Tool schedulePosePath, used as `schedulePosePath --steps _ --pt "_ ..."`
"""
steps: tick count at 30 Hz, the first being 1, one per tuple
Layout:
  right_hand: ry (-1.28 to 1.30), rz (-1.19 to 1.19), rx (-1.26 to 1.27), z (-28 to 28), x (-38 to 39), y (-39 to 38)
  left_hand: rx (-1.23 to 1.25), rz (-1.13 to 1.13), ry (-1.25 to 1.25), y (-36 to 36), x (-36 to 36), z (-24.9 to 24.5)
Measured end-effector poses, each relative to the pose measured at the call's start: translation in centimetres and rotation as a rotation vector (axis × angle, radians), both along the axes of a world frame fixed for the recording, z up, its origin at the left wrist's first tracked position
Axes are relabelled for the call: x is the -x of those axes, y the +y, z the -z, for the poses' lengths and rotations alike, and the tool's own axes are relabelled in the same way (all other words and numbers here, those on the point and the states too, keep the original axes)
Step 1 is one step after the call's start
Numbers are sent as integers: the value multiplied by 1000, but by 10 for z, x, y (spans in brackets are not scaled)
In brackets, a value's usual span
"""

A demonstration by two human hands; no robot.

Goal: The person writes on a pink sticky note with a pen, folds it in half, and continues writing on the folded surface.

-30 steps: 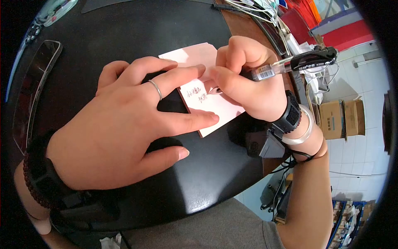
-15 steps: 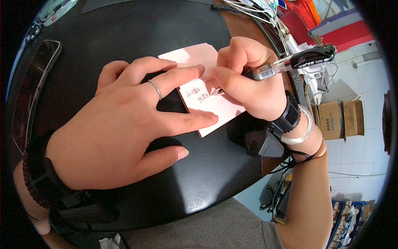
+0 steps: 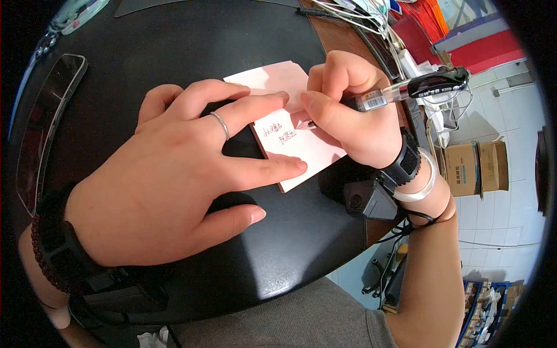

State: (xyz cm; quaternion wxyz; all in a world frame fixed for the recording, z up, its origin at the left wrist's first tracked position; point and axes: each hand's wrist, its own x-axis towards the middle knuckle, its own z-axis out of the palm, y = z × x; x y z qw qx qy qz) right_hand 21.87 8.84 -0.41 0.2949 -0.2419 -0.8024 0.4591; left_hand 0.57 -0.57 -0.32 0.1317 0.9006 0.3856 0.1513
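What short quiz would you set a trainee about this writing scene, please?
1. True or false: the right hand grips a pen with its tip on the pink notepad.
2. How is the left hand placed? A: fingers spread, pressing on the notepad. B: clenched in a fist. C: raised in the air.
3. Fill the gap: one finger of the left hand wears a ____.

Key: 1 true; 2 A; 3 ring.
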Motion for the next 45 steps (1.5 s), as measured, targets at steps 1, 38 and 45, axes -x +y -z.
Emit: schedulePosePath --steps 1,38,45 --pt "-53 -65 -19 -1 -2 1 0 -1 -1 0 0 0" --pt "13 4 -23 1 -1 2 -25 4 32 0 0 -1" --pt "-2 43 -28 3 -1 3 -16 3 42 0 -1 -1"
